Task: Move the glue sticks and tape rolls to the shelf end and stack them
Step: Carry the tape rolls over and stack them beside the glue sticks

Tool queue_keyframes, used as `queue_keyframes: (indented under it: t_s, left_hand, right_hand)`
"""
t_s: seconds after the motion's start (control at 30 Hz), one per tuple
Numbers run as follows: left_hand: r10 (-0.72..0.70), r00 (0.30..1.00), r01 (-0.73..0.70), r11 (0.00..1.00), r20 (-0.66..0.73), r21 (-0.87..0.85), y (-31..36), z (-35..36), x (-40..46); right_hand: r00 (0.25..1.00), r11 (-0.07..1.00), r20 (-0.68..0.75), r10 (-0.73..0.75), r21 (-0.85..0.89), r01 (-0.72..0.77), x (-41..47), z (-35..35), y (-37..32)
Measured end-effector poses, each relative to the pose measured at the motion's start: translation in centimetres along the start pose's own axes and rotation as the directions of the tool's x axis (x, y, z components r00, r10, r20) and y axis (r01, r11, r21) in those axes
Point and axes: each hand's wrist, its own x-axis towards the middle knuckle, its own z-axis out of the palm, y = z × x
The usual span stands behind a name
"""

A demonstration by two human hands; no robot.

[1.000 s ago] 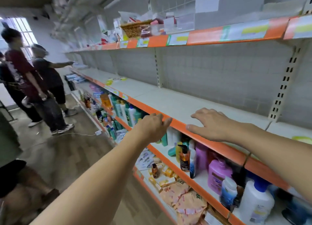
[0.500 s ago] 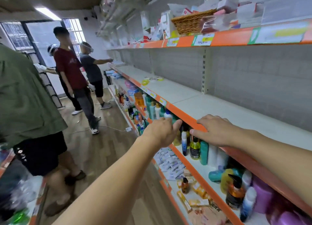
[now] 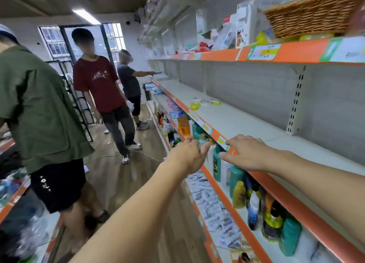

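Note:
Yellow tape rolls (image 3: 195, 105) and a few pale small items (image 3: 207, 101) lie on the white middle shelf (image 3: 233, 122), well ahead of both hands. My right hand (image 3: 247, 154) rests flat on the shelf's orange front edge, fingers spread, holding nothing. In the air just left of that edge hangs my left hand (image 3: 188, 157), its fingers loosely curled and nothing visible in it. No glue sticks can be made out clearly.
Three people stand in the aisle at left: one in a green shirt (image 3: 37, 108) close by, one in a red shirt (image 3: 98, 83), one reaching to the far shelf (image 3: 128, 79). Bottles (image 3: 239, 183) fill the lower shelf. A wicker basket (image 3: 314, 13) sits on the top shelf.
My view has swung left along the aisle and I have moved along the shelf. Both hands slid along the orange edge toward the tape rolls, and the person in green now stands closer.

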Motion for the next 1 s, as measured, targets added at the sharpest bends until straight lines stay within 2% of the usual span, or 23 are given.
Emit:
queue_keyframes:
  t_s: [0.3, 0.47, 0.73, 1.0]
  left_hand:
    - [0.034, 0.999, -0.035, 0.998, 0.016, 0.050, -8.8, 0.7, 15.6]
    - [0.104, 0.988, -0.119, 0.983, 0.111, 0.137, -13.3, 1.5, 25.2]
    - [0.184, 0.970, -0.200, 0.976, 0.161, 0.090, -15.9, 2.8, 37.4]
    - [0.222, 0.954, -0.242, 0.967, 0.204, 0.080, -17.6, 4.2, 50.1]
  right_hand:
    - [0.998, 0.998, -0.002, 0.061, 0.018, -0.061, 16.8, 2.8, -0.9]
    - [0.991, 0.991, 0.053, 0.120, 0.052, -0.123, 25.3, 5.1, -0.9]
    - [0.964, 0.964, 0.063, 0.257, 0.054, -0.260, 36.9, 5.9, 1.9]
    - [0.948, 0.950, 0.095, 0.304, 0.038, -0.309, 49.1, 7.4, 5.9]
